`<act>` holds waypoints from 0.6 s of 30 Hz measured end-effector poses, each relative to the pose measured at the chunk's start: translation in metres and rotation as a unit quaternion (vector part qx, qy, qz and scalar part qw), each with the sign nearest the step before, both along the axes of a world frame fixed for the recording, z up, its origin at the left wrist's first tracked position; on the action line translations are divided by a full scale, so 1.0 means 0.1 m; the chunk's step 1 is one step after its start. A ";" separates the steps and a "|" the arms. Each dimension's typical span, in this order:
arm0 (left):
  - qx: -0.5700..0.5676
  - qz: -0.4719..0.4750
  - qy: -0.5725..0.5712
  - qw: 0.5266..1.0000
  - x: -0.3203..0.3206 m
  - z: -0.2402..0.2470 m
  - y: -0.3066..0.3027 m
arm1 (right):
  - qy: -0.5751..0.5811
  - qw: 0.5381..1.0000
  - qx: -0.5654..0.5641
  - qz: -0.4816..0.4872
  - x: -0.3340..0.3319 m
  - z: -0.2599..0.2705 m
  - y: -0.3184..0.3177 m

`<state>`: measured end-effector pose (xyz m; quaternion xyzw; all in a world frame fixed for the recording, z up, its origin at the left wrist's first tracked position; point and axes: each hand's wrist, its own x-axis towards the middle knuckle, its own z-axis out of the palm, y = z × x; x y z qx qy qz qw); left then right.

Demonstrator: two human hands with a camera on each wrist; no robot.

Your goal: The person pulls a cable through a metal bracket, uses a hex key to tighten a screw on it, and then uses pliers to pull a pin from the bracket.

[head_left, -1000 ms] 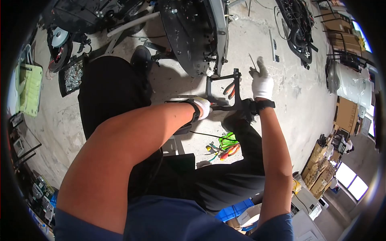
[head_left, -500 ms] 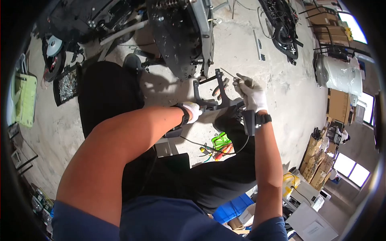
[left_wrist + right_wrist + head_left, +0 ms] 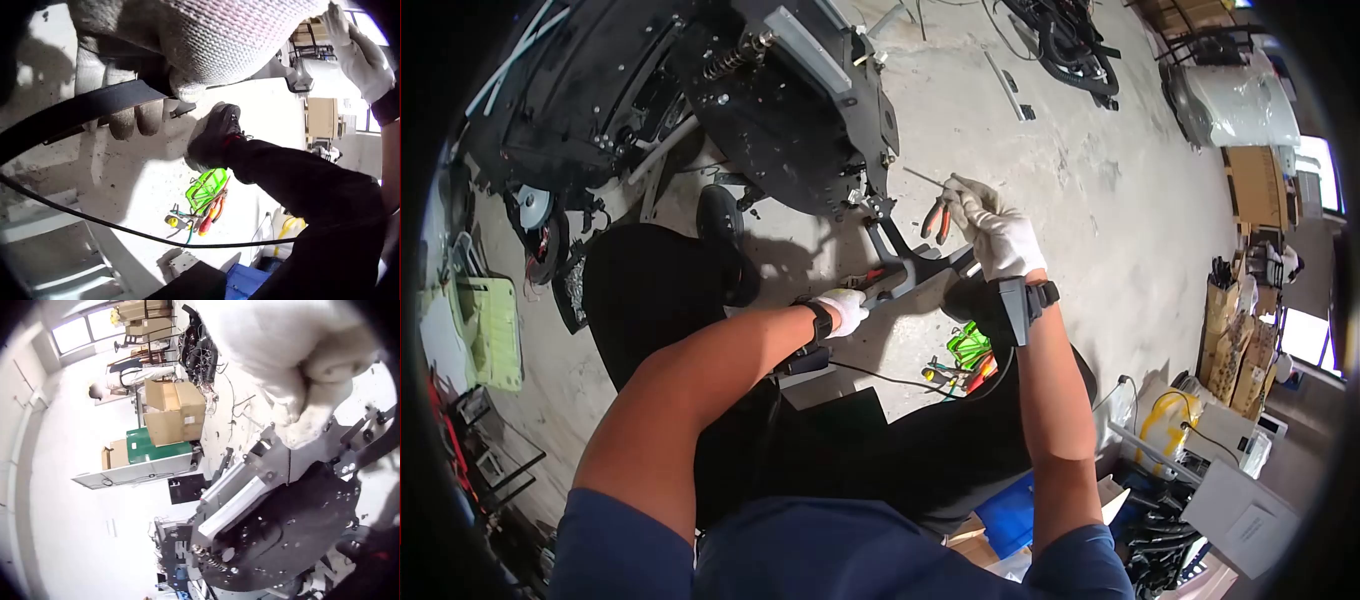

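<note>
My gloved left hand [image 3: 843, 312] grips one side of a dark bracket-like frame [image 3: 915, 268]; in the left wrist view its fingers [image 3: 122, 124] curl round a black part. Between thumb and fingers, my gloved right hand [image 3: 997, 228] pinches a thin metal rod [image 3: 923, 178] that points toward the large black vehicle chassis [image 3: 790, 130]. What sits at the rod's held end is hidden by the glove. The frame's far end overlaps the lower corner of the chassis in the head view. Beside the right hand, pliers [image 3: 937, 220] with orange and black handles lie on the floor.
A bright green tool holder [image 3: 968, 345] and red-handled pliers [image 3: 982, 373] lie near my bent leg. A cable [image 3: 890, 376] runs between the wrist devices. Black wiring [image 3: 1065, 50] lies farther off; cardboard boxes [image 3: 174, 419] and a person [image 3: 97, 392] show behind.
The head view has shifted. My left hand has tilted the frame and brought it up against the chassis corner. The right hand has turned inward, its rod now pointing to the chassis.
</note>
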<state>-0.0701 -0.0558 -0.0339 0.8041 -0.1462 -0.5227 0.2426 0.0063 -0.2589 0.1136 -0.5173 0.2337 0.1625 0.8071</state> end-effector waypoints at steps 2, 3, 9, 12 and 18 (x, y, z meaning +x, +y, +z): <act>-0.017 0.001 -0.007 1.000 0.00 -0.02 0.04 | -0.027 0.998 -0.046 0.037 -0.02 -0.07 -0.02; -0.014 0.002 -0.008 1.000 0.01 0.02 0.07 | -0.027 0.998 -0.044 0.038 -0.03 -0.09 -0.01; -0.071 0.079 -0.014 0.994 0.11 0.21 0.08 | -0.185 0.883 -0.414 0.120 -0.03 -0.20 0.18; -0.082 0.146 -0.053 0.984 0.20 0.24 0.02 | -0.231 0.826 -0.492 0.150 -0.02 -0.17 0.30; -0.076 0.282 -0.167 0.942 0.51 0.21 -0.02 | -0.269 0.721 -0.592 0.238 0.05 -0.15 0.41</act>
